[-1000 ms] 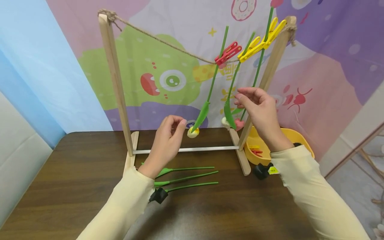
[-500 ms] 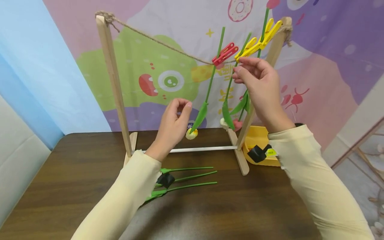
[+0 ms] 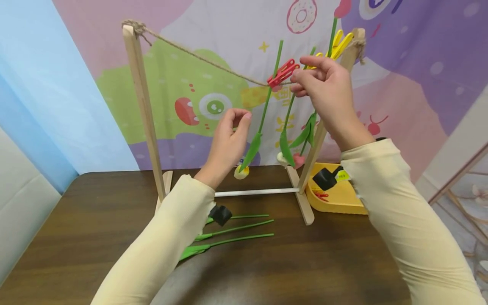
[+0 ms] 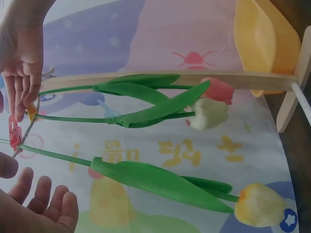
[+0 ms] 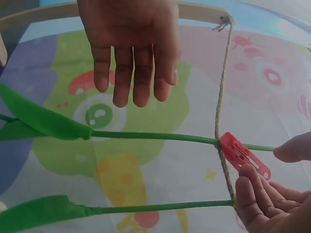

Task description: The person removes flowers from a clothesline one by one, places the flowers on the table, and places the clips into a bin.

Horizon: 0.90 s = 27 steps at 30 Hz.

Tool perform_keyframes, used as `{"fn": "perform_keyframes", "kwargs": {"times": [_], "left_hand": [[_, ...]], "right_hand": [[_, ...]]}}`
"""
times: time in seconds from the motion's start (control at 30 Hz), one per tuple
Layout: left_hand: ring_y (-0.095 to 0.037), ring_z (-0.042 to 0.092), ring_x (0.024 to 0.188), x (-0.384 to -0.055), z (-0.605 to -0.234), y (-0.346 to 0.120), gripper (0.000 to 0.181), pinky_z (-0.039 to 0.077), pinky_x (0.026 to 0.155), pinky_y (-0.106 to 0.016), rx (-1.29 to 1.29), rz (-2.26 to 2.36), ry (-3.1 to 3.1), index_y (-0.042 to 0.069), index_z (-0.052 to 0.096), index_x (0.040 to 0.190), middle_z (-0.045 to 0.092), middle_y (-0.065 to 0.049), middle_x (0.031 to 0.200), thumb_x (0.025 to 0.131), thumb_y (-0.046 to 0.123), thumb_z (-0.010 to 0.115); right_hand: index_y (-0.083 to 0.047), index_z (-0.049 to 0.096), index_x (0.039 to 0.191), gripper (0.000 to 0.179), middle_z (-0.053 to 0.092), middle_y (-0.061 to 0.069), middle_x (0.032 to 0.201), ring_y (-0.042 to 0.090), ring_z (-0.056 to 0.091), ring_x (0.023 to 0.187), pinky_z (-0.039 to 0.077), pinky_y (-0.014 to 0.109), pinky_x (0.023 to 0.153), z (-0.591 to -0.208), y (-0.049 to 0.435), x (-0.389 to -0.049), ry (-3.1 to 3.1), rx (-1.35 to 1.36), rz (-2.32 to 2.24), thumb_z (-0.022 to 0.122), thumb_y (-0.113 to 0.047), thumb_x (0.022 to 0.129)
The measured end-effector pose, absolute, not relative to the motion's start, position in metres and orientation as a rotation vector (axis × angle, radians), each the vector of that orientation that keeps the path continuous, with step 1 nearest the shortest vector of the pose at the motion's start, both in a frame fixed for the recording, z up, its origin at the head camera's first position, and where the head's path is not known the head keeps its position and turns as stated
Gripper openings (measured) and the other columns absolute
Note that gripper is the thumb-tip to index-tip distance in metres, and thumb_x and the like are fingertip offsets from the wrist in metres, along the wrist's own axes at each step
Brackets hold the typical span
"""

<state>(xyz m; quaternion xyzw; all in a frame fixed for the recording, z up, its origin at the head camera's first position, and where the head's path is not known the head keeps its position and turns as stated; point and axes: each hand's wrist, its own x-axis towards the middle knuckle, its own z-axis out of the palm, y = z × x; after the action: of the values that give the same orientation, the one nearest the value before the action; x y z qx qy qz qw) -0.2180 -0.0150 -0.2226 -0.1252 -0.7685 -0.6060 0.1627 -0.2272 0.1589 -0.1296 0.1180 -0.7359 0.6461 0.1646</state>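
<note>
A red clothespin (image 3: 283, 73) clips a green-stemmed tulip upside down on a sagging rope (image 3: 206, 58); its yellowish-white bloom (image 3: 242, 172) hangs low. My right hand (image 3: 329, 91) is beside this clothespin, thumb and fingers apart, fingertips close to its handle end in the right wrist view. To the left of that tulip's stem floats my left hand (image 3: 228, 142), fingers loosely bent around nothing. Behind the right hand, a yellow clothespin (image 3: 342, 45) shows near the right post; another is mostly hidden. A white tulip (image 4: 209, 114) and a pink tulip (image 4: 217, 91) also hang upside down.
Wooden posts (image 3: 142, 110) carry the rope, joined below by a white rod (image 3: 263, 192). Several green-stemmed flowers (image 3: 244, 239) lie on the brown table (image 3: 76, 237), partly under the left forearm. A yellow bin (image 3: 339, 207) with red clothespins stands right of the frame.
Both hands have risen. The right hand has gone up from beside the hanging leaves to the red clothespin, and the left has moved up and slightly right. The view has shifted a little.
</note>
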Motion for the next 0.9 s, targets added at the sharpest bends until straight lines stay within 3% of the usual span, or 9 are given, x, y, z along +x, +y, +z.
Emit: {"fn": "perform_keyframes", "kwargs": {"times": [0.47,0.9], "left_hand": [[-0.016,0.053,0.112,-0.24,-0.205,0.002,0.031,0.042,0.095,-0.026,-0.391,-1.826,-2.175,0.005,0.053,0.12,0.058,-0.007,0.12,0.101,0.024,0.037],[-0.023,0.058,0.098,-0.241,-0.201,0.008,0.033,0.047,0.088,-0.03,-0.495,-1.955,-2.119,0.003,0.055,0.119,0.06,-0.011,0.103,0.102,0.023,0.034]], "right_hand": [[-0.003,0.042,0.139,0.055,0.065,-0.003,0.075,0.006,0.059,0.056,0.05,0.017,0.059,-0.115,0.155,-0.237,-2.444,0.322,1.718,0.062,-0.016,0.089],[0.004,0.054,0.125,0.04,0.068,-0.003,0.073,0.008,0.062,0.056,0.053,0.019,0.06,-0.112,0.159,-0.235,-2.337,0.315,1.78,0.061,-0.013,0.089]]}}
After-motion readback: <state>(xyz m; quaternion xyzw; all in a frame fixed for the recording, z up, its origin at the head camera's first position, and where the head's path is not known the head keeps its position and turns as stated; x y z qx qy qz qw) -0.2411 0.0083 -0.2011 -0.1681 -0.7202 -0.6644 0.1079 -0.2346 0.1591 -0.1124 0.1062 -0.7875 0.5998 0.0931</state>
